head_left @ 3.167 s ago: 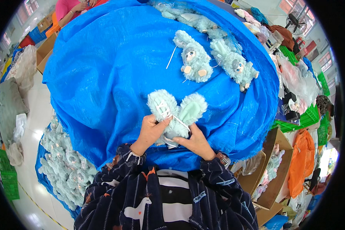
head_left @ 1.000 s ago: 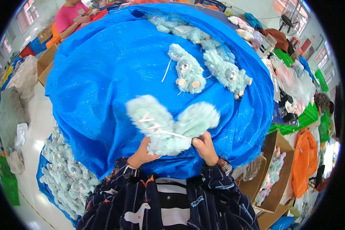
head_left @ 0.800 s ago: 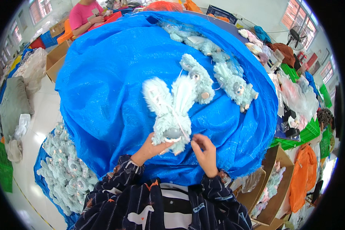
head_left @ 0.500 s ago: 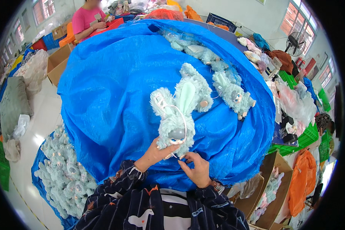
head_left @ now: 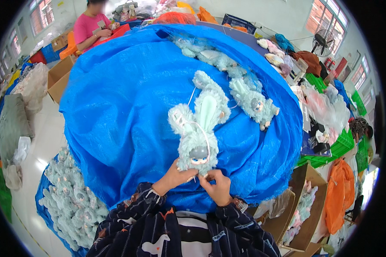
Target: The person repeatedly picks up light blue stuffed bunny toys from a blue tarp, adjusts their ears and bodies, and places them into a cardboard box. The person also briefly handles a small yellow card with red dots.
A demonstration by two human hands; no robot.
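A pale mint plush doll (head_left: 198, 147) with long rabbit ears, a grey forehead patch and blue eyes lies face up in front of me. My left hand (head_left: 175, 177) is closed round its lower left side, thumb near the face. At the doll's lower end, the thumb and fingers of my right hand (head_left: 218, 186) are pinched together; what lies between the tips is too small to make out. A white cord loops over the doll's head and one ear. Just beyond it, another mint plush (head_left: 210, 92) rests on the blue sheet (head_left: 120, 98).
More mint plush dolls (head_left: 255, 103) line the sheet's far right side. A large heap of them (head_left: 73, 197) sits low on the left. Cardboard boxes (head_left: 306, 205) and green crates (head_left: 343, 143) stand at right. A person in a pink top (head_left: 88, 28) works at the far left.
My right hand's thumb and fingers, apart before, have come together at the doll's lower end. The doll's face has tipped more into view. The whole view has shifted slightly.
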